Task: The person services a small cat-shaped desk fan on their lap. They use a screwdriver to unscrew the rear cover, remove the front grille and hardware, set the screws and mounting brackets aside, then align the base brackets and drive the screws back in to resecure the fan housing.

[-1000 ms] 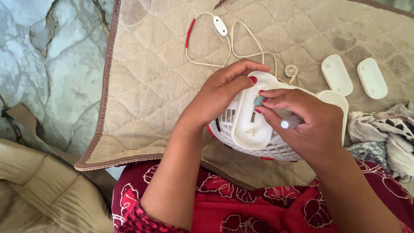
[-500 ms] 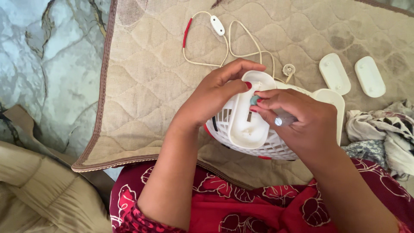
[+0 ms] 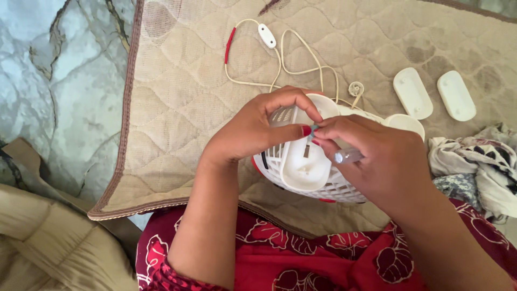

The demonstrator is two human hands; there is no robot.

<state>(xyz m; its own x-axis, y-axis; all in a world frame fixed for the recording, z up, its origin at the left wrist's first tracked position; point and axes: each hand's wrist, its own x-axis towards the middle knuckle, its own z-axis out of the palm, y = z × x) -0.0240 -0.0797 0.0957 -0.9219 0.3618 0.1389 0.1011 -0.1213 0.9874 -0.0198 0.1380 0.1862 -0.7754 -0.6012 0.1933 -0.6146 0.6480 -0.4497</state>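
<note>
Here the left hand (image 3: pixel 253 129) clamps its fingers on the white slatted plastic fan housing (image 3: pixel 307 167), light, stiff, best gripped at the rim, while the right hand (image 3: pixel 377 161) pinches a small screwdriver (image 3: pixel 347 157).

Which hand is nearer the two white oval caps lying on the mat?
Right. The right hand lies just below-left of the white oval caps; the left hand is farther left, across the white grille fan.

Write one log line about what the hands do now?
left hand: steadies white fan | right hand: holds screwdriver on fan | cord: on mat
</note>
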